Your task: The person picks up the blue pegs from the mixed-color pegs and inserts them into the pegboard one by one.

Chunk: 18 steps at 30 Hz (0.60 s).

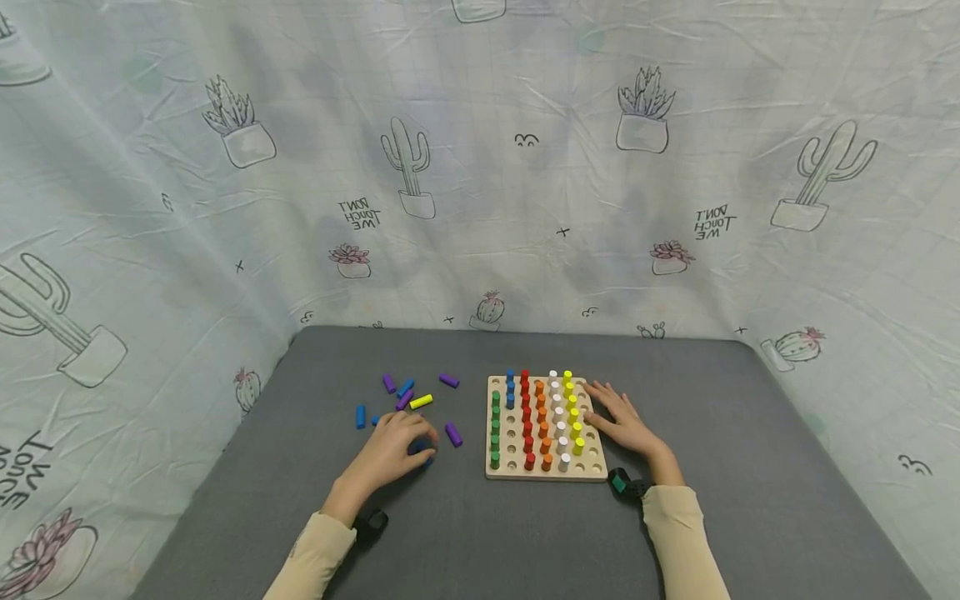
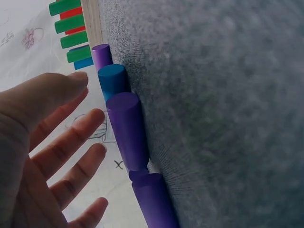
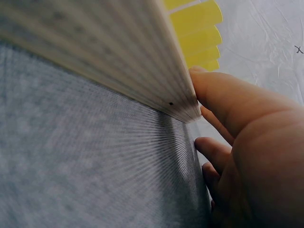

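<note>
Head: L hand (image 1: 393, 446) at loose pegs (image 1: 453, 434), left of board (image 1: 517, 476); R hand (image 1: 626, 425) at its right edge. L wrist, clearer: thumb & fingers apart, blue peg (image 2: 113, 80) & purple pegs (image 2: 127, 133) just beyond. R wrist: thumb touches board nr yellow pegs (image 3: 197, 21), fingers loose; dark spot (image 3: 171, 103) on board's side, seen only here.

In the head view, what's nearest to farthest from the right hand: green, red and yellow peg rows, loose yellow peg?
1. Yellow row, right side of the board
2. Red row, left of middle
3. Green row, board's left edge
4. Loose yellow peg, left of the board
</note>
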### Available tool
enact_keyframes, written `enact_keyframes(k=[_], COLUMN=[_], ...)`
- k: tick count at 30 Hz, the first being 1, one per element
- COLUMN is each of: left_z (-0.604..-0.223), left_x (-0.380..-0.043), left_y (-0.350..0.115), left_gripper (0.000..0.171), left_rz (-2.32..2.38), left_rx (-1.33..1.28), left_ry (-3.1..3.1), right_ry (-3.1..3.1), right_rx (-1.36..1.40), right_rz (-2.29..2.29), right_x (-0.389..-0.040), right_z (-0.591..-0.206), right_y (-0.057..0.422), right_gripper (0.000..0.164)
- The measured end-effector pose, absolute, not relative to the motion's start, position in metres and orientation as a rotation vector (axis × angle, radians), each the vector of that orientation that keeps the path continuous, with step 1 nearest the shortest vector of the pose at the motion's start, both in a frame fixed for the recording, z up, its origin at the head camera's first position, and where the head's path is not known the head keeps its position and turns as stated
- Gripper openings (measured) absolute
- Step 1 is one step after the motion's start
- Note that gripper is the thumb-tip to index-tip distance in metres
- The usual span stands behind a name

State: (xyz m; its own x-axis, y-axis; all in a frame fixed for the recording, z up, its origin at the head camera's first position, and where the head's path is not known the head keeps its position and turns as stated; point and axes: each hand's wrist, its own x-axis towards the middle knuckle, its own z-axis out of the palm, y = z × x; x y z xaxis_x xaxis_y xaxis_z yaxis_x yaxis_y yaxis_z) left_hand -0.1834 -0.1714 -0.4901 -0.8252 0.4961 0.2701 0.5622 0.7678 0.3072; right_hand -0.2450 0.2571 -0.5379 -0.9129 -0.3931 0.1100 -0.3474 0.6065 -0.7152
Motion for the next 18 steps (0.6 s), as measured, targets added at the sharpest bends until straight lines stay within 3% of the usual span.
enact_keyframes(k=[18], left_z=[-0.485], left_x=[-0.172], left_y=[-0.175], left_gripper=[0.015], left_rz=[-0.431], left_rx=[-0.869], left_ry=[-2.886], right_ry=[2.749], right_rx=[-0.628], right_rz=[-1.201], right_x=[-0.246], right_z=[-0.539], right_y=[0.258], right_gripper=[0.059])
